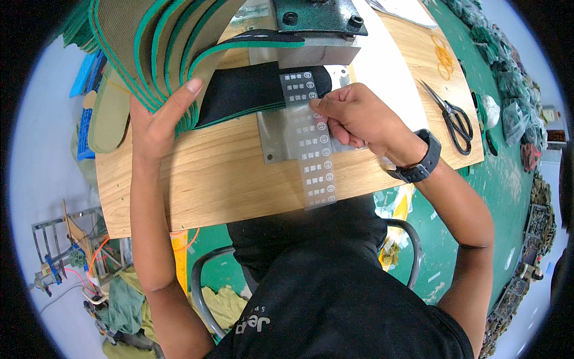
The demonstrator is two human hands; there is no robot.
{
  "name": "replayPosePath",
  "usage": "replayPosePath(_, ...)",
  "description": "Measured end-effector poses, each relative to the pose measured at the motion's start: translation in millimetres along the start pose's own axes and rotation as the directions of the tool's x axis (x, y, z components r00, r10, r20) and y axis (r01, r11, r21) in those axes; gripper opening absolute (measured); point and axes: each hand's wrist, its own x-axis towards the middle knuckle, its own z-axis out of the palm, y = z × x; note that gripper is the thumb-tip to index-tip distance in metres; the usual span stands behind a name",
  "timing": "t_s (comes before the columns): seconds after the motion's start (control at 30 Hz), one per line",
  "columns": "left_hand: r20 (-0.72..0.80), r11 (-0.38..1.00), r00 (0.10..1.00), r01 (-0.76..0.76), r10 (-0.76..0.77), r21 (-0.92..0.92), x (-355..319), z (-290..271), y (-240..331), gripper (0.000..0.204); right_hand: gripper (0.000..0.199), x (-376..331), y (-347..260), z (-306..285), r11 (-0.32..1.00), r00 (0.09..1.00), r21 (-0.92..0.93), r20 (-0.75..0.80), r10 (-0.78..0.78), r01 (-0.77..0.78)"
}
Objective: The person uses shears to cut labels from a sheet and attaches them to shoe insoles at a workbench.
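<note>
My left hand [154,122] is closed around a fanned stack of shoe insoles [160,36], tan-faced with green foam edges, its thumb lying over their near ends. Below the fan, a few black-topped insoles [236,90] lie stacked, reaching right to a metal plate [272,140]. Across their right end runs a clear strip of white printed transfer labels [314,157], hanging down past the table edge. My right hand [357,113] pinches this strip between thumb and forefinger, its other fingers curled. Just beyond stands a press's metal block [320,55] under a dark bolted plate [323,17].
Black-handled scissors [455,122] lie at the table's right, with yellow rubber bands [442,57] farther back. Another tan insole [109,113] and a blue crate [85,128] are at the left edge. Filled bags [514,96] line the green floor; a chair arm [412,251] curves beside me.
</note>
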Motion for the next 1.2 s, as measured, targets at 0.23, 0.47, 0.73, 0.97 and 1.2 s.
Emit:
replayPosePath(0.23, 0.019, 1.000, 1.000, 0.008, -0.008, 0.009, -0.9, -2.1, -0.8, 0.054, 0.032, -0.3, -2.1, 0.6, 1.000, 1.000, 0.027, 0.009, 0.013, -0.013)
replayPosePath(0.47, 0.007, 0.998, 0.998, 0.057, -0.057, -0.018, -2.0, -2.3, 2.0, 0.056, 0.032, -2.0, -2.5, 0.8, 1.000, 1.000, 0.005, 0.001, 0.015, -0.015)
replayPosePath(0.73, 0.029, 1.000, 0.999, 0.012, -0.013, 0.027, -3.2, -5.4, -3.4, 0.054, 0.030, -1.1, 2.6, -2.2, 0.999, 0.999, 0.032, 0.033, -0.021, 0.020)
replayPosePath(0.97, 0.052, 0.999, 0.998, 0.023, -0.025, 0.031, -3.9, -5.1, -1.1, 0.051, 0.035, -2.4, 2.0, 1.7, 0.998, 1.000, 0.055, -0.005, -0.022, 0.022)
replayPosePath(1.2, 0.037, 0.999, 0.999, -0.006, 0.005, 0.037, -5.4, -4.4, -1.6, 0.050, 0.034, -3.4, 4.4, 0.7, 0.999, 0.999, 0.016, 0.005, -0.042, 0.042)
